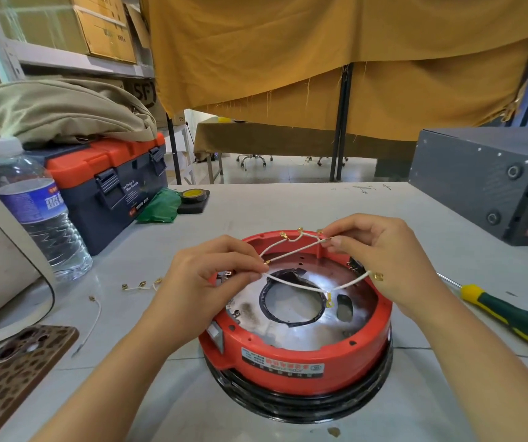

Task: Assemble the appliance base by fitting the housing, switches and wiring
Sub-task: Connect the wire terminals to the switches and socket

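Left hand (221, 269) and right hand (380, 250) pinch the white wiring (294, 250) taut above the red housing (297, 355), apparently untangling its terminals.

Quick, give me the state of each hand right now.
Left hand: pinching the white wires with brass terminals above the round red appliance base.
Right hand: pinching the same wires' other end.

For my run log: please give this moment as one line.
left hand: pinches white wires | right hand: pinches same wires | red base: below, on table
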Motion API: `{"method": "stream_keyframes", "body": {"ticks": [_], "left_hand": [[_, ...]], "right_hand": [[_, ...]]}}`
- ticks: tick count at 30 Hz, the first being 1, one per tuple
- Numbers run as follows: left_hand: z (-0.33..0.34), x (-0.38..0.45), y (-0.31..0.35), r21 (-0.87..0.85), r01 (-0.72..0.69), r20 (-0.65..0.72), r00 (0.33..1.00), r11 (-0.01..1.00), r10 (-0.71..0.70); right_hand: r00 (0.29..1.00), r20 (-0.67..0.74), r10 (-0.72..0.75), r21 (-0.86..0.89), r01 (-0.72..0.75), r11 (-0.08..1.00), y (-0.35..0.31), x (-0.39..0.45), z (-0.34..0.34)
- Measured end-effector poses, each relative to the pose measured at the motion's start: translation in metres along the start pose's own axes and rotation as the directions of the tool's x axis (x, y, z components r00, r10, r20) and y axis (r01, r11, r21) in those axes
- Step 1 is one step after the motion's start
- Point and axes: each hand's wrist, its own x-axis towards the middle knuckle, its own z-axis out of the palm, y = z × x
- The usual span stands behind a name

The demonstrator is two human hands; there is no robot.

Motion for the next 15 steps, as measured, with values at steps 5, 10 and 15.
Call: {"method": "stream_keyframes", "body": {"ticks": [5, 10, 15], "left_hand": [[-0.0010, -0.0008, 0.0021, 0.037, -0.020, 0.033, 0.999, 0.999, 0.018], [-0.0016, -0.0013, 0.0039, 0.033, -0.033, 0.067, 0.997, 0.999, 0.031], [-0.0010, -0.0020, 0.0053, 0.027, -0.040, 0.089, 0.995, 0.999, 0.038]], "right_hand": [[1.000, -0.018, -0.008, -0.013, 0.008, 1.000, 0.0018, 0.0015, 0.0010], [1.000, -0.009, -0.026, 0.016, 0.026, 1.000, 0.0027, 0.0016, 0.0005], [0.999, 0.052, -0.011, -0.023, 0.012, 1.000, 0.0031, 0.0004, -0.0008]]}}
